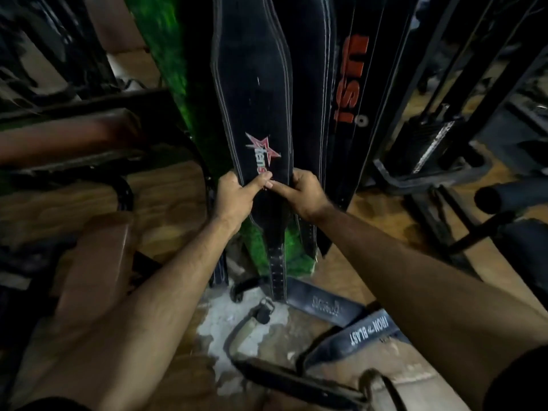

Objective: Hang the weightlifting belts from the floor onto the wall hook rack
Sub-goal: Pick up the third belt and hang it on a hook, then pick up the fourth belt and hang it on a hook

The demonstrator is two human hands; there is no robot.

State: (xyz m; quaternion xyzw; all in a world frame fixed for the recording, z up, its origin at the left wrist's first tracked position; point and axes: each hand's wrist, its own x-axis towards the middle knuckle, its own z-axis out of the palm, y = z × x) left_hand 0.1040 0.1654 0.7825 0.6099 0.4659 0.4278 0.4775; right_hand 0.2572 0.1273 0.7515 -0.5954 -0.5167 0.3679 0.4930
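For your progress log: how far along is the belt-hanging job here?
Done: the USI belt already hangs. In hand: left hand and right hand grip the hanging star-logo belt. Left: the Iron Blast belt and other straps lie on the floor.

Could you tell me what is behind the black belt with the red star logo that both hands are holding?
Behind the star-logo belt hangs another black belt, its edge showing to the right, beside the USI belt. Green wall shows left. The belt covers whatever lies directly behind it.

Three belts hanging upright at upper centre: star-logo belt (255, 120), plain belt (308, 84), red-lettered belt (351, 81). Two belts on floor, lower right: (323, 305), (369, 329). Two hands: (234, 200), (305, 194).
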